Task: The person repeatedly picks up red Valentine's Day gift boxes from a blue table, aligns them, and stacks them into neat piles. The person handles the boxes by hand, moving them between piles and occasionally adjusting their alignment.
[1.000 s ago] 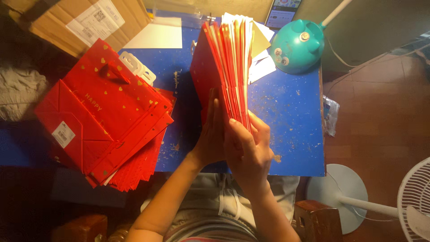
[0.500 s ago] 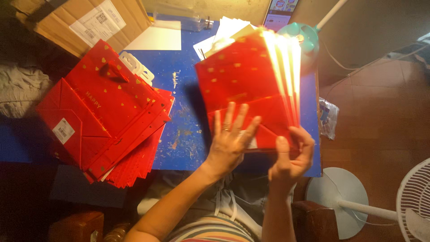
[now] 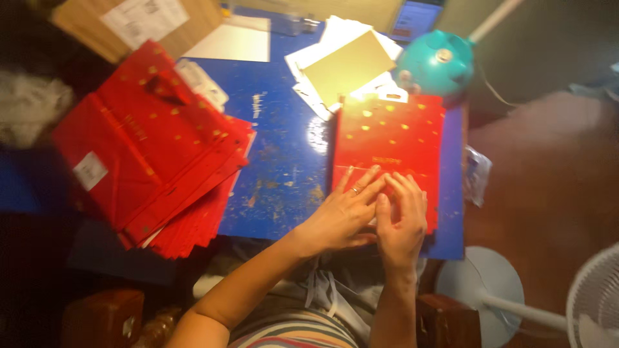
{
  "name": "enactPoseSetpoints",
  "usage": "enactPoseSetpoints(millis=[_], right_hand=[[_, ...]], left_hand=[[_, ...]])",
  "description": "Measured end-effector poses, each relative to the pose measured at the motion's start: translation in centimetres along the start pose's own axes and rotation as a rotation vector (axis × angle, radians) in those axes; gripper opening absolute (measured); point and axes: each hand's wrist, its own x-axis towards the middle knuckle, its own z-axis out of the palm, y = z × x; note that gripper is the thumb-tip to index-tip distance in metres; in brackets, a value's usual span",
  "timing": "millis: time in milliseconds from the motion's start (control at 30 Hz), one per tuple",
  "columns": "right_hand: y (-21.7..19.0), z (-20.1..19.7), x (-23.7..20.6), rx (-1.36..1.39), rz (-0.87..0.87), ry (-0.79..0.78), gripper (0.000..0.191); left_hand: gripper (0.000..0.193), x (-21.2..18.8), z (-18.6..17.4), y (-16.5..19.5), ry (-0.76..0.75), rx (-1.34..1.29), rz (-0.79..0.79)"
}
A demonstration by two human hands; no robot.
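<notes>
Head view: I press both hands flat on a red gift bag with gold dots lying on the right of the blue tabletop, my left hand and right hand side by side on its lower edge, fingers spread, neither grip closed on anything. I judge this the flattening step; any further pressing calls for even pressure along the fold. A stack of red bags lies well apart at left.

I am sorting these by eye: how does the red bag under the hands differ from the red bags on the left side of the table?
The red bag under the left hand and right hand lies single, flat and square to the blue table. The stack of red bags is many, fanned, turned at an angle, and overhangs the table's edge. Both are red with gold dots.
</notes>
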Motion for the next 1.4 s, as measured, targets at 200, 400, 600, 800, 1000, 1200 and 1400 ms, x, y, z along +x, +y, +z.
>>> enactPoseSetpoints(millis=[200, 400, 600, 800, 1000, 1200, 1400], right_hand=[[-3.4, 2.1, 0.2, 0.254, -0.041, -0.155, 0.032], [-6.4, 8.1, 0.8, 0.648, -0.056, -0.504, 0.054], [-8.0, 16.8, 1.7, 0.896, 0.117, -0.582, 0.069], [-8.7, 19.0, 2.5, 0.984, 0.244, -0.478, 0.075], [-11.8, 16.4, 3.2, 0.134, -0.373, -0.186, 0.072], [-14.8, 15.0, 2.9, 0.02, -0.607, -0.254, 0.055], [-16.9, 15.1, 1.4, -0.082, -0.794, -0.518, 0.066]], left_hand=[[0.063, -5.9, -4.2, -1.7, 0.365, 0.146, -0.193], [0.063, -13.6, -9.3, -3.3, 0.626, 0.267, -0.5], [0.116, -15.4, -11.4, -4.8, 0.619, 0.413, -0.747], [0.084, -17.8, -10.1, -5.9, 0.674, 0.318, -0.853], [0.072, -19.9, -10.7, -8.8, 0.705, 0.479, -1.221], [0.082, -19.6, -10.6, -8.6, 0.895, 0.317, -1.093], [0.054, -19.8, -10.0, -8.8, 0.804, 0.338, -1.131]])
